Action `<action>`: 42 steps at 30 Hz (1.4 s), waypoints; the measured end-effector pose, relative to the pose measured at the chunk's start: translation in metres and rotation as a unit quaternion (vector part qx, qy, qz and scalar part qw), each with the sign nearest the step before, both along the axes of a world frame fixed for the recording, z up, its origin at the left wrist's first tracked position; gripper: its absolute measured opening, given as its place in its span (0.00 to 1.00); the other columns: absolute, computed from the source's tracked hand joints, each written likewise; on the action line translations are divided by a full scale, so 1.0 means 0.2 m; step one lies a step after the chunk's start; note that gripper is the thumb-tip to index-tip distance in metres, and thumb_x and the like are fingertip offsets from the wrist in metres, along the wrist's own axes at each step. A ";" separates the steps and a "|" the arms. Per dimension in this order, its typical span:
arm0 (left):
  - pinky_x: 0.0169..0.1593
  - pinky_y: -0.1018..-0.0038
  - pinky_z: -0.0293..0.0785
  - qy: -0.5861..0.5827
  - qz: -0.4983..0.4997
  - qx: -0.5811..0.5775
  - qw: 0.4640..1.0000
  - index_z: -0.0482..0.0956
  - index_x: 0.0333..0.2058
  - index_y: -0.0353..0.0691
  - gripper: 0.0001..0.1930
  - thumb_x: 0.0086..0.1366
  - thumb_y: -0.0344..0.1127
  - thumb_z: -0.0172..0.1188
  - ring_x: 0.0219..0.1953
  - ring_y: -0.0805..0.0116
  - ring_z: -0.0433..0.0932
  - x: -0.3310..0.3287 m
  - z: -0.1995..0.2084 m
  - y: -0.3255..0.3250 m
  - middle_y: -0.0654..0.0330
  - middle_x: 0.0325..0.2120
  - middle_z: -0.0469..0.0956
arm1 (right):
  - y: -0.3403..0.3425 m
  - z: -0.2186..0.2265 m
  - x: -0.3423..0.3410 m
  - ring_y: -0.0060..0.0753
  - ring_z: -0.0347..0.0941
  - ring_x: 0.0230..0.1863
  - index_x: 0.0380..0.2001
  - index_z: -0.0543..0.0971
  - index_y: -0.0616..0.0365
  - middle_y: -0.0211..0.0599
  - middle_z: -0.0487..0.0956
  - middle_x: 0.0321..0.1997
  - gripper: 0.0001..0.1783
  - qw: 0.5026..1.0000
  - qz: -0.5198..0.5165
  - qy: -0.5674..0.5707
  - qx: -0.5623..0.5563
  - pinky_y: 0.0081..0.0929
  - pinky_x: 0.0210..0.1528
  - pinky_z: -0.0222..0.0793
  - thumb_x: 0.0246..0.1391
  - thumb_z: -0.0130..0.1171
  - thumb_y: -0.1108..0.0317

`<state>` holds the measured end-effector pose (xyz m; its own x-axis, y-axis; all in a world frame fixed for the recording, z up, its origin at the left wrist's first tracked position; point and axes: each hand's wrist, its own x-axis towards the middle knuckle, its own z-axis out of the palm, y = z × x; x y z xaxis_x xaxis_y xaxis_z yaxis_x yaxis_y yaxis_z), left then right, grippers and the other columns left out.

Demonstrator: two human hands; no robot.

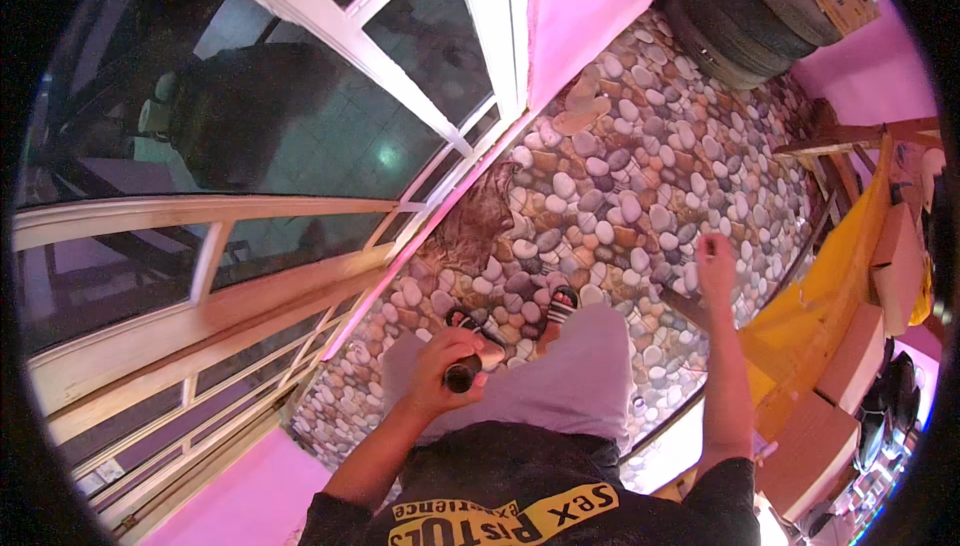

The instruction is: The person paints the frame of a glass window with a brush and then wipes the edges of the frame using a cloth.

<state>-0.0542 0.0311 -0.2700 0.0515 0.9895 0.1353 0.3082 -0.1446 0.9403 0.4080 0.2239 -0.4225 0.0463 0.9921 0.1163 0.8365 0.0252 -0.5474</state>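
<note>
- While the head view shows the left hand [437, 364] gripping a dark cylinder [462, 376], round end facing up, over the grey trousers [540, 396], the step seems to be holding it
- Ahead and to its right, the right hand [716, 271] looks curled; whether around anything, I cannot tell
- Any next move calls for a steady left grip
- Cardboard boxes [810, 451] lie right of the right hand, contents hidden

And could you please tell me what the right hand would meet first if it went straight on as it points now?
Probably the stack of tyres: the right hand points that way across the pebble-patterned floor. Depth is unclear, so it might meet the floor first.
</note>
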 end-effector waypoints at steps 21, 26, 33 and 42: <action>0.48 0.57 0.78 0.027 0.134 -0.010 0.991 0.71 0.47 0.43 0.23 0.52 0.29 0.69 0.43 0.53 0.80 -0.40 -1.77 -0.47 0.51 0.41 0.79 | 0.63 -2.52 -1.85 0.53 0.74 0.52 0.49 0.80 0.49 0.49 0.76 0.48 0.21 0.990 0.123 0.010 -0.065 0.45 0.53 0.72 0.50 0.65 0.62; 0.50 0.59 0.76 0.011 0.188 -0.018 0.982 0.72 0.45 0.39 0.21 0.52 0.27 0.68 0.43 0.55 0.80 -0.30 -1.84 -0.50 0.52 0.40 0.79 | 0.76 -2.59 -1.80 0.52 0.76 0.48 0.47 0.79 0.54 0.49 0.77 0.44 0.19 0.978 0.140 -0.150 -0.042 0.45 0.49 0.73 0.52 0.62 0.62; 0.52 0.60 0.75 -0.018 0.188 -0.068 0.980 0.75 0.43 0.40 0.20 0.50 0.27 0.70 0.44 0.57 0.80 -0.15 -1.36 -0.41 0.55 0.38 0.80 | 0.59 -1.70 -1.58 0.40 0.79 0.35 0.38 0.79 0.63 0.45 0.81 0.31 0.15 0.892 0.267 0.241 -0.276 0.38 0.40 0.73 0.58 0.60 0.60; 0.51 0.67 0.74 0.044 0.070 -0.028 0.996 0.75 0.43 0.41 0.19 0.53 0.29 0.71 0.46 0.60 0.79 -0.05 -0.13 -0.18 0.57 0.41 0.79 | 0.25 -0.61 -1.33 0.33 0.76 0.39 0.48 0.73 0.59 0.42 0.80 0.35 0.23 0.896 0.357 0.262 -0.043 0.35 0.43 0.73 0.61 0.62 0.53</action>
